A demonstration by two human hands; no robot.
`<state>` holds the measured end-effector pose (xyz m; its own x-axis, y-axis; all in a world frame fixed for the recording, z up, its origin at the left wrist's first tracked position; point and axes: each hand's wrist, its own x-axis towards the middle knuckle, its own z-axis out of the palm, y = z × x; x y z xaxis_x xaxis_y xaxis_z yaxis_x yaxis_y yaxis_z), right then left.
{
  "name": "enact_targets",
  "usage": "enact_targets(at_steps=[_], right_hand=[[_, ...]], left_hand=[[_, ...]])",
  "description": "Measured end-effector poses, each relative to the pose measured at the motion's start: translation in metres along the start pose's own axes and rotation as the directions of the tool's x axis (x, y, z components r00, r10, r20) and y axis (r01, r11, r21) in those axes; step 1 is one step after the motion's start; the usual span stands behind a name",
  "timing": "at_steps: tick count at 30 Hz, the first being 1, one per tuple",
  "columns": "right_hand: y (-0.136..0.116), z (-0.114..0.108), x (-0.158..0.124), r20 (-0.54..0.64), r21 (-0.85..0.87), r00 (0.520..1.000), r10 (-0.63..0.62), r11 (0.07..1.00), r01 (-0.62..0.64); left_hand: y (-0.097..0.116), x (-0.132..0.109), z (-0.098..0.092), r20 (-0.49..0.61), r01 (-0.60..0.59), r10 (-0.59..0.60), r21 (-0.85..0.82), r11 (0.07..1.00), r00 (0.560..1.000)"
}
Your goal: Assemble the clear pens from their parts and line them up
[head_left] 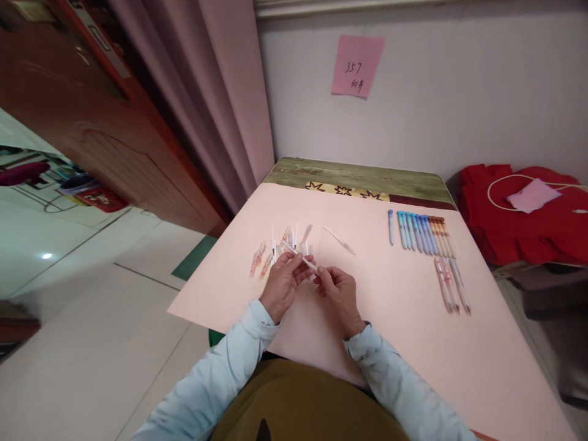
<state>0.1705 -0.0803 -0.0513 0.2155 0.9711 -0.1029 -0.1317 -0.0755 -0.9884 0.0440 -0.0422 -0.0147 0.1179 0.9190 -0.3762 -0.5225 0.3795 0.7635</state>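
Between my two hands is a slim white pen refill (pixel 310 265), slanting down to the right. My left hand (pixel 281 286) pinches it near its middle. At its lower right end are the closed fingertips of my right hand (pixel 339 296). Just beyond my left hand lies a loose group of pen parts: patterned clear barrels (pixel 266 264), several thin white refills (pixel 273 240) and a greyish clear piece (pixel 307 233). My fingers hide part of this group. Apart from it, a white stick with a clear end (pixel 339 239) lies on the pale table covering (pixel 367 343).
On the right is a row of blue pens (pixel 416 233) and brown-topped pens (pixel 441 236), with pink and clear pens (pixel 451 285) below. A red cloth (pixel 482 214) with a white cable lies beyond the table's right edge. A curtain (pixel 229 79) and wooden door (pixel 138 141) stand left.
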Motion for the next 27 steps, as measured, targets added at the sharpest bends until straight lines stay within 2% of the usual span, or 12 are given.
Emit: enact_targets(at_steps=[7, 11, 14, 22, 27], right_hand=[[-0.001, -0.001, 0.0, 0.062, -0.035, 0.998, 0.0, 0.999, 0.002], [0.003, 0.0, 0.002, 0.052, 0.016, 0.996, -0.067, 0.998, 0.066], [0.006, 0.001, 0.002, 0.047, 0.017, 0.994, -0.097, 0.995, 0.096], [0.004, -0.002, -0.001, 0.099, -0.034, 0.994, -0.056, 0.998, 0.059], [0.006, 0.0, 0.001, 0.056, -0.027, 0.992, -0.111, 0.993, 0.113]], left_hand=[[0.002, -0.001, 0.001, 0.004, -0.065, 0.065, 0.014, 0.998, 0.998], [0.008, 0.001, -0.002, -0.02, -0.121, 0.122, 0.017, 0.992, 0.992], [0.009, 0.001, -0.003, -0.023, -0.123, 0.123, 0.018, 0.992, 0.992], [0.008, -0.001, -0.003, -0.003, -0.078, 0.078, 0.031, 0.996, 0.997], [0.009, 0.0, -0.007, -0.022, -0.081, 0.081, 0.025, 0.996, 0.996]])
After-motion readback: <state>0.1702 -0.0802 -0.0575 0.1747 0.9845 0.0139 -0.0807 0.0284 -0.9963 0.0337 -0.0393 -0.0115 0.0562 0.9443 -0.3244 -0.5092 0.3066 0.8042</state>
